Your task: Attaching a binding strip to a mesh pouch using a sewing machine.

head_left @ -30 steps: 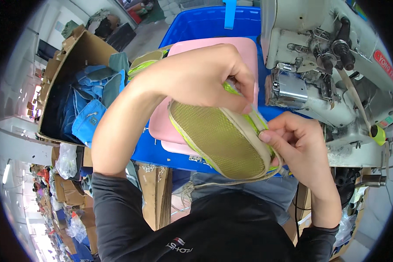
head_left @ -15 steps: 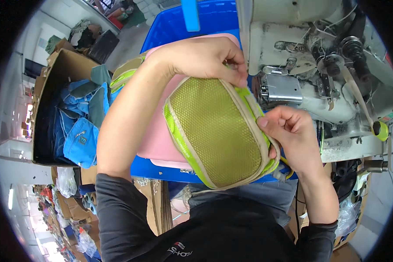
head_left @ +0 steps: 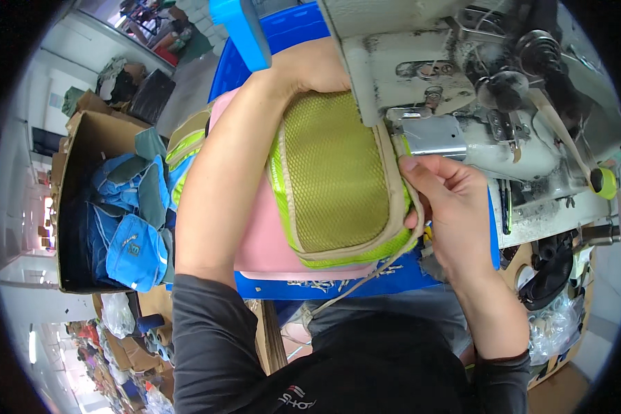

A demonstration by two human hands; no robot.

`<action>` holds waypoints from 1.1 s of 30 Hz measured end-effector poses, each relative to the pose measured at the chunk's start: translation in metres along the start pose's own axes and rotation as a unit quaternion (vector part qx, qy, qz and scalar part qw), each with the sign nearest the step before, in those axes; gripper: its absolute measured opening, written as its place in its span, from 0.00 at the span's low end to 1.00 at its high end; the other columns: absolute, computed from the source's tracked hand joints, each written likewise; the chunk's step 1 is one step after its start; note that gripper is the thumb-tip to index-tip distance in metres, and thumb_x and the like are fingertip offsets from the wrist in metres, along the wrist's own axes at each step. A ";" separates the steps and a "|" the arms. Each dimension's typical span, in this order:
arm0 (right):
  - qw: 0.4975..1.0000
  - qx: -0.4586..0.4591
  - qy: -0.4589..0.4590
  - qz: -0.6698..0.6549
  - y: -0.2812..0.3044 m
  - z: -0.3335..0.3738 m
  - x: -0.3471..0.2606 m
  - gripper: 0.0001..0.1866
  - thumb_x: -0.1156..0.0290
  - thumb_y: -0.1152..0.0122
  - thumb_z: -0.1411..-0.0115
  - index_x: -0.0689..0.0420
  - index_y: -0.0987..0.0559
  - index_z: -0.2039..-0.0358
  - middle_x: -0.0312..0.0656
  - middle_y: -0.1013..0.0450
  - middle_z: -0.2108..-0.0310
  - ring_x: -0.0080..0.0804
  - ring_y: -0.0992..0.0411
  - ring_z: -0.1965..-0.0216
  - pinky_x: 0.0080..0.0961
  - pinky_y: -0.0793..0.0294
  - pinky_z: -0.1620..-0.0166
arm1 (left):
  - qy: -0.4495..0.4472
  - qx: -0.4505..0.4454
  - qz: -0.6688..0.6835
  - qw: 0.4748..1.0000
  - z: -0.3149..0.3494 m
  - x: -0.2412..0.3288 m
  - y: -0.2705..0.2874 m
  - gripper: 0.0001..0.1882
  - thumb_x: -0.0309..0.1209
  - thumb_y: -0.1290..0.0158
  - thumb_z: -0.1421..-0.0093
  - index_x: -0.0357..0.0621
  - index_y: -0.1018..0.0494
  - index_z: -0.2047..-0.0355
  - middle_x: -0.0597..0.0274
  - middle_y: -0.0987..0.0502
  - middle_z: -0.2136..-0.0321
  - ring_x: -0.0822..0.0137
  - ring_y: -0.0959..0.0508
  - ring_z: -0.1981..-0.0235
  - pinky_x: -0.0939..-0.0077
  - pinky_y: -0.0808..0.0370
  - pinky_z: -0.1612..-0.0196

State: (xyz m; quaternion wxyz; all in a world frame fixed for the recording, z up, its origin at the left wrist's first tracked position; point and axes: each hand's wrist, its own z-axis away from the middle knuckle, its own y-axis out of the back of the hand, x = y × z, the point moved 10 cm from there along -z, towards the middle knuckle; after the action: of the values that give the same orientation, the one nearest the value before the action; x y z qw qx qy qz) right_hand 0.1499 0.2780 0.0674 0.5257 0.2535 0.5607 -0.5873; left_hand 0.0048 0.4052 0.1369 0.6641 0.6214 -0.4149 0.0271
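Observation:
A green bag piece [head_left: 338, 179] with a mesh front and beige binding lies against the industrial sewing machine [head_left: 383, 52]. Its right edge meets the machine's shiny metal plate [head_left: 435, 136]. My right hand [head_left: 452, 207] pinches the bound right edge between thumb and fingers, just below that plate. At the bag's far edge rests my left hand [head_left: 317, 65]; its fingers are hidden behind the machine. A narrow beige strip [head_left: 348, 288] trails from the bag's lower right corner toward my lap. Under the bag is a smooth pink surface [head_left: 255, 238].
Blue bag pieces [head_left: 134, 248] fill an open cardboard box [head_left: 69, 207] at the left. A blue bin [head_left: 293, 26] stands behind, with a light blue upright bar [head_left: 241, 34] before it. Thread scraps [head_left: 317, 284] lie on the blue tabletop [head_left: 403, 276]. Another green piece [head_left: 186, 145] is beyond my left forearm.
The bag has turned more upright, and its right edge now sits at the machine's metal plate. My left hand has slipped behind the machine head. My right hand keeps its pinch. The view has shifted.

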 end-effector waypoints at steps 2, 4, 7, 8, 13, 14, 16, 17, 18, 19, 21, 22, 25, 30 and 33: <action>1.000 0.007 0.000 -0.005 -0.002 0.000 0.003 0.07 0.74 0.39 0.38 0.65 0.17 0.65 0.38 0.24 0.81 0.18 0.29 0.86 0.15 0.35 0.84 | 0.007 0.018 -0.058 0.998 -0.002 -0.012 0.005 0.21 0.36 0.37 0.47 0.38 0.21 0.56 0.48 0.18 0.58 0.56 0.21 0.58 0.65 0.26 0.52; 1.000 0.011 -0.003 -0.010 -0.004 0.000 0.003 0.07 0.73 0.39 0.37 0.65 0.18 0.67 0.38 0.24 0.81 0.18 0.29 0.86 0.15 0.35 0.83 | -0.033 0.033 -0.059 0.997 -0.005 -0.009 0.007 0.20 0.36 0.38 0.47 0.38 0.21 0.56 0.48 0.19 0.58 0.56 0.21 0.58 0.64 0.26 0.52; 0.999 0.022 0.013 -0.018 -0.002 0.000 0.000 0.09 0.71 0.38 0.37 0.65 0.18 0.68 0.37 0.24 0.82 0.17 0.29 0.86 0.14 0.36 0.83 | 0.037 0.030 -0.079 0.996 -0.009 -0.020 0.004 0.20 0.36 0.37 0.47 0.38 0.21 0.56 0.48 0.19 0.59 0.56 0.21 0.58 0.65 0.25 0.53; 0.999 0.024 0.015 -0.016 -0.003 0.000 0.001 0.09 0.71 0.38 0.37 0.65 0.18 0.68 0.37 0.24 0.82 0.17 0.29 0.86 0.14 0.36 0.83 | 0.034 0.032 -0.077 0.996 -0.010 -0.017 0.004 0.20 0.36 0.37 0.47 0.38 0.21 0.56 0.48 0.19 0.59 0.56 0.21 0.58 0.65 0.25 0.53; 1.000 0.019 0.022 -0.010 -0.009 0.000 0.001 0.11 0.69 0.38 0.36 0.64 0.19 0.71 0.35 0.25 0.82 0.16 0.30 0.86 0.14 0.36 0.83 | -0.043 0.059 -0.038 0.997 0.004 -0.002 0.011 0.19 0.33 0.39 0.46 0.38 0.22 0.54 0.47 0.19 0.58 0.56 0.20 0.58 0.66 0.25 0.53; 0.999 0.020 0.024 -0.007 -0.005 0.000 0.000 0.11 0.69 0.38 0.36 0.64 0.19 0.71 0.35 0.25 0.82 0.16 0.30 0.86 0.14 0.36 0.83 | -0.046 0.062 -0.036 0.996 0.009 0.016 0.011 0.19 0.33 0.39 0.46 0.38 0.22 0.54 0.47 0.19 0.58 0.56 0.20 0.58 0.66 0.25 0.53; 0.999 0.019 0.015 0.035 -0.001 -0.001 -0.001 0.12 0.68 0.38 0.35 0.63 0.19 0.72 0.35 0.25 0.83 0.16 0.30 0.86 0.14 0.36 0.82 | -0.002 0.114 -0.032 0.993 0.030 0.040 0.021 0.19 0.32 0.41 0.44 0.37 0.24 0.53 0.43 0.20 0.56 0.53 0.20 0.54 0.66 0.26 0.51; 0.999 0.014 0.018 0.038 -0.002 -0.001 -0.002 0.12 0.68 0.38 0.35 0.63 0.19 0.72 0.35 0.25 0.83 0.16 0.30 0.86 0.14 0.36 0.82 | -0.025 0.139 -0.055 0.988 0.032 0.042 0.022 0.18 0.29 0.43 0.44 0.37 0.24 0.53 0.41 0.22 0.57 0.47 0.21 0.55 0.62 0.26 0.51; 0.999 0.004 0.015 0.048 -0.004 -0.001 -0.001 0.13 0.66 0.39 0.35 0.62 0.19 0.72 0.34 0.25 0.83 0.16 0.31 0.86 0.14 0.36 0.82 | 0.009 0.170 -0.069 0.983 0.041 0.031 0.021 0.17 0.28 0.43 0.45 0.37 0.24 0.55 0.42 0.23 0.58 0.45 0.23 0.56 0.60 0.26 0.52; 0.998 -0.006 0.013 0.056 -0.007 -0.001 -0.001 0.14 0.64 0.39 0.34 0.61 0.19 0.72 0.34 0.26 0.82 0.16 0.31 0.86 0.14 0.36 0.82 | 0.041 0.201 -0.085 0.975 0.052 0.025 0.023 0.16 0.27 0.43 0.46 0.38 0.23 0.56 0.42 0.23 0.59 0.44 0.24 0.57 0.58 0.27 0.52; 0.998 -0.015 0.019 0.054 -0.002 -0.001 0.001 0.13 0.65 0.40 0.34 0.61 0.19 0.71 0.33 0.26 0.82 0.16 0.32 0.86 0.14 0.36 0.82 | -0.002 0.247 -0.125 0.961 0.072 0.056 0.013 0.15 0.29 0.41 0.48 0.37 0.23 0.60 0.46 0.26 0.62 0.45 0.27 0.57 0.57 0.29 0.52; 0.997 -0.042 0.030 0.055 -0.007 0.002 0.000 0.12 0.66 0.41 0.33 0.62 0.20 0.70 0.33 0.26 0.81 0.14 0.32 0.85 0.14 0.36 0.81 | -0.047 0.266 -0.127 0.954 0.088 0.077 0.009 0.15 0.31 0.40 0.48 0.37 0.23 0.60 0.47 0.26 0.62 0.46 0.27 0.56 0.58 0.30 0.51; 0.993 -0.081 0.056 0.069 -0.010 -0.001 -0.001 0.11 0.68 0.44 0.32 0.63 0.21 0.67 0.32 0.26 0.80 0.12 0.33 0.83 0.14 0.37 0.81 | -0.026 0.186 -0.162 0.969 0.116 0.121 -0.016 0.24 0.40 0.32 0.54 0.39 0.24 0.61 0.51 0.27 0.56 0.49 0.28 0.55 0.56 0.29 0.51; 0.990 -0.112 0.051 0.068 -0.016 -0.001 0.003 0.11 0.70 0.45 0.31 0.62 0.22 0.69 0.31 0.27 0.80 0.10 0.36 0.82 0.14 0.39 0.81 | -0.068 0.121 -0.157 0.978 0.123 0.135 -0.034 0.34 0.39 0.31 0.59 0.40 0.27 0.51 0.51 0.28 0.48 0.47 0.28 0.51 0.57 0.28 0.49; 0.993 -0.082 0.055 0.069 -0.013 -0.001 0.004 0.11 0.68 0.43 0.32 0.61 0.21 0.69 0.27 0.31 0.81 0.10 0.38 0.84 0.13 0.40 0.81 | -0.060 0.118 -0.170 0.977 0.119 0.133 -0.037 0.36 0.40 0.30 0.60 0.38 0.27 0.51 0.51 0.28 0.48 0.47 0.27 0.52 0.58 0.28 0.49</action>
State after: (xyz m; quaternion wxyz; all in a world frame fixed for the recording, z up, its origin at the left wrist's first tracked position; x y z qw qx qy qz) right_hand 0.1361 0.2755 0.0684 0.5526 0.2796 0.6163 -0.4865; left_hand 0.0506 0.2322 0.1709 0.5548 0.7574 -0.3363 -0.0744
